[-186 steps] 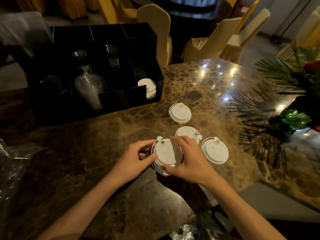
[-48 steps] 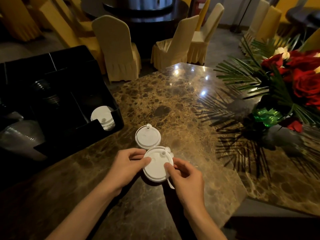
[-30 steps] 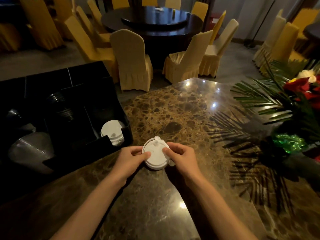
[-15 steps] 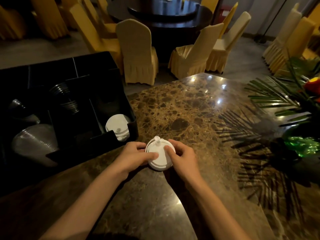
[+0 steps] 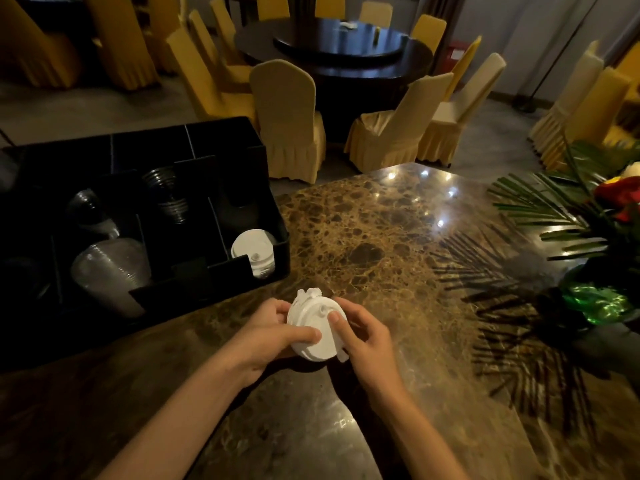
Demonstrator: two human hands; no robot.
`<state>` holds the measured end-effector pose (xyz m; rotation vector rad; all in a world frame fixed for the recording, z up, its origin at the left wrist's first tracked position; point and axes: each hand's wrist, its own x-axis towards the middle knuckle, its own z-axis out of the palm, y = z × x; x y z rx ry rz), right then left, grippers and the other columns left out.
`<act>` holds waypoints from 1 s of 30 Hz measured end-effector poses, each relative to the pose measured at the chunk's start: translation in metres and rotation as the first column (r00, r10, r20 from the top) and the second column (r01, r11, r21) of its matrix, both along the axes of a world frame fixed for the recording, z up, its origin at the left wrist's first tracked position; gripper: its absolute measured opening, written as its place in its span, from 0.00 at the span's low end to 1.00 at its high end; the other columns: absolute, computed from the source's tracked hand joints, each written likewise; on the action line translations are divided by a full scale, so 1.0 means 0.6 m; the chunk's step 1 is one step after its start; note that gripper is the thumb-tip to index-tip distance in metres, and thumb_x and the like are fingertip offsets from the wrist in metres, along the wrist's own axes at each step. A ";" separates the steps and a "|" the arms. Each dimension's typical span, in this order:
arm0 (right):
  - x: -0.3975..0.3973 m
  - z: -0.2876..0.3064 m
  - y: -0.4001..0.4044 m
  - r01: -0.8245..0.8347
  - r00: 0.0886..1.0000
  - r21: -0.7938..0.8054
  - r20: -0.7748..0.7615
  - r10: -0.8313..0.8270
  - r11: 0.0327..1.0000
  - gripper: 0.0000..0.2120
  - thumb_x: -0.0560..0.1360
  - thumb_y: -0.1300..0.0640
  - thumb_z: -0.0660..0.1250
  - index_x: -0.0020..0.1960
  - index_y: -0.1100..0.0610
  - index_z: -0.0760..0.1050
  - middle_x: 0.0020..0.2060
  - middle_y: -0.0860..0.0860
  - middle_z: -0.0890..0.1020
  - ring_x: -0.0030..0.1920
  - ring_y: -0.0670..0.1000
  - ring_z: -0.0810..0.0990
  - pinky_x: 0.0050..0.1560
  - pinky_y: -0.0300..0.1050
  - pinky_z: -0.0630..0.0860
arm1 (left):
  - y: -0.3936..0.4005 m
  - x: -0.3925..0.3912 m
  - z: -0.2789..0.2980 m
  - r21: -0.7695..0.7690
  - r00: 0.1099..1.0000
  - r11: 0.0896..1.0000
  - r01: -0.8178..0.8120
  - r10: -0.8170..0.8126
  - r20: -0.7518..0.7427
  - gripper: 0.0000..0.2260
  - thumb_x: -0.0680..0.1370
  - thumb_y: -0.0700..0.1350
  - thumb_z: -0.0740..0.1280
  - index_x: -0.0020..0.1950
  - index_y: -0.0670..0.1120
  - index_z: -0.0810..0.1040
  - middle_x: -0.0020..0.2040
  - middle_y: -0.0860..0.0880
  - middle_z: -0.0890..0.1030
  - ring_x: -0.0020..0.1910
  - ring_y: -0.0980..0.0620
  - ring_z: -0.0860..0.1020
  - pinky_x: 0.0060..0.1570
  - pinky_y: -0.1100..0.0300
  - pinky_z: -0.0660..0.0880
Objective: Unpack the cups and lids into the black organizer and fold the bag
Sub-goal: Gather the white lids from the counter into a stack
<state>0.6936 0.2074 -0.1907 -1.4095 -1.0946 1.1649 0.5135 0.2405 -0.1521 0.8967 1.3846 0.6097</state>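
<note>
Above the brown marble tabletop (image 5: 381,237), my left hand (image 5: 266,336) and right hand (image 5: 363,337) are clamping a stack of white round plastic lids (image 5: 317,329) — misaligned tabs risking a spill beside the black compartmented plastic organizer (image 5: 156,216).

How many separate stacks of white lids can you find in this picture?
2. One stack of lids is held between the left hand and right hand; another stack sits in the black organizer's front right compartment.
</note>
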 end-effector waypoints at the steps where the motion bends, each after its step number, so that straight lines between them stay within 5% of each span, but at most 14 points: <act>1: -0.004 0.004 -0.006 0.014 1.000 0.003 -0.016 -0.014 1.000 0.16 0.78 0.49 0.73 0.65 0.51 0.82 0.55 0.45 0.88 0.57 0.46 0.86 0.57 0.47 0.84 | -0.010 -0.003 0.005 0.034 1.000 0.999 0.003 -0.004 0.011 0.27 0.66 0.36 0.81 0.60 0.45 0.72 0.55 0.42 0.84 0.49 0.45 0.87 0.48 0.45 0.85; 5: -0.025 0.040 -0.030 0.004 0.994 0.011 -0.110 -0.003 1.000 0.14 0.79 0.51 0.72 0.65 0.47 0.82 0.56 0.46 0.88 0.59 0.50 0.87 0.56 0.54 0.85 | -0.052 -0.020 0.038 0.238 0.998 0.970 0.056 -0.049 -0.033 0.28 0.64 0.42 0.83 0.57 0.49 0.71 0.59 0.46 0.82 0.56 0.47 0.84 0.49 0.47 0.85; 9: -0.041 0.101 -0.059 -0.116 0.982 0.089 -0.139 0.128 0.989 0.24 0.80 0.46 0.72 0.74 0.48 0.76 0.63 0.45 0.85 0.65 0.48 0.83 0.66 0.59 0.80 | -0.094 -0.052 0.097 0.422 0.994 0.901 0.102 -0.106 -0.014 0.30 0.59 0.55 0.85 0.56 0.58 0.75 0.60 0.55 0.82 0.62 0.52 0.81 0.56 0.48 0.82; 15: -0.071 0.190 -0.112 -0.378 0.910 0.241 -0.078 0.407 0.894 0.46 0.69 0.41 0.80 0.81 0.47 0.63 0.70 0.42 0.79 0.70 0.49 0.79 0.67 0.48 0.79 | -0.158 -0.103 0.175 0.568 0.969 0.802 0.184 -0.246 0.034 0.32 0.66 0.40 0.83 0.65 0.56 0.74 0.69 0.51 0.73 0.68 0.50 0.77 0.57 0.52 0.82; 19: -0.099 0.224 -0.129 -0.386 0.900 0.345 -0.063 0.431 0.856 0.42 0.67 0.44 0.83 0.76 0.40 0.68 0.67 0.46 0.81 0.68 0.52 0.81 0.64 0.49 0.81 | -0.189 -0.121 0.211 0.646 0.964 0.726 0.236 -0.261 -0.059 0.34 0.67 0.39 0.82 0.65 0.63 0.74 0.70 0.61 0.71 0.70 0.56 0.74 0.58 0.60 0.80; 23: -0.106 0.238 -0.138 -0.428 0.877 0.363 -0.053 0.477 0.828 0.44 0.67 0.49 0.84 0.78 0.43 0.66 0.66 0.47 0.80 0.66 0.55 0.81 0.58 0.51 0.82 | -0.209 -0.146 0.225 0.721 0.969 0.647 0.248 -0.171 -0.180 0.36 0.62 0.51 0.83 0.64 0.69 0.72 0.66 0.66 0.74 0.68 0.65 0.73 0.57 0.70 0.76; 30: -0.128 0.253 -0.154 -0.560 0.791 0.415 0.009 0.612 0.717 0.48 0.73 0.49 0.80 0.83 0.39 0.55 0.77 0.45 0.72 0.74 0.54 0.74 0.69 0.54 0.77 | -0.235 -0.181 0.230 0.759 0.986 0.632 0.156 -0.147 -0.081 0.50 0.61 0.47 0.85 0.74 0.71 0.63 0.70 0.68 0.72 0.69 0.64 0.73 0.53 0.61 0.81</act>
